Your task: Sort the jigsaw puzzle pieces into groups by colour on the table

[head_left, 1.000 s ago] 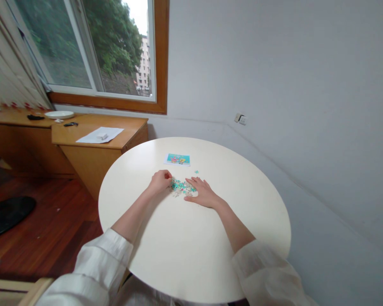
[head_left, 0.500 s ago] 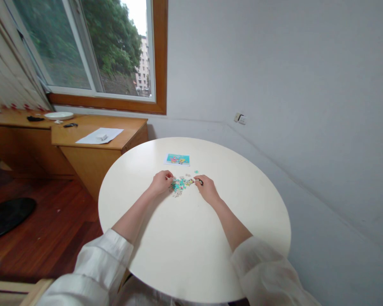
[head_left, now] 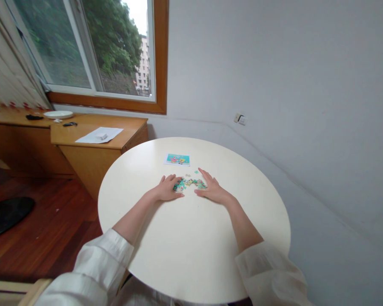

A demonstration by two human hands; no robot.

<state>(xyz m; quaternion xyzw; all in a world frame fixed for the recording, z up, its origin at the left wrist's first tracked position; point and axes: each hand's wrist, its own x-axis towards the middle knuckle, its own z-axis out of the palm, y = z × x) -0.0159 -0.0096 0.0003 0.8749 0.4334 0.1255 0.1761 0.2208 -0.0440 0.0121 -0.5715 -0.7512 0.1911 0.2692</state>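
A heap of small jigsaw puzzle pieces (head_left: 189, 182), mostly turquoise and yellow, lies on the white round table (head_left: 191, 242). My left hand (head_left: 169, 188) curves around the heap's left side, thumb and fingers apart. On the opposite side, my right hand (head_left: 211, 187) is spread with its thumb and fingers about the pieces there. Both hands rest low at the tabletop and cup the heap between them. Just beyond the heap lie a few loose pieces, one of them turquoise (head_left: 196, 172). Behind them lies a picture card (head_left: 178, 160) with a pink and a yellow cartoon figure.
A wooden desk (head_left: 79, 146) stands beyond the table at the left, with a paper sheet (head_left: 98, 134), a small white block and a white plate (head_left: 59, 114) on it. The wall runs close behind the table and along its right. A window is at the upper left.
Both hands have opened from a pinched pose and spread around the heap. The pieces now lie in a wider band reaching my right hand. The card stays put.
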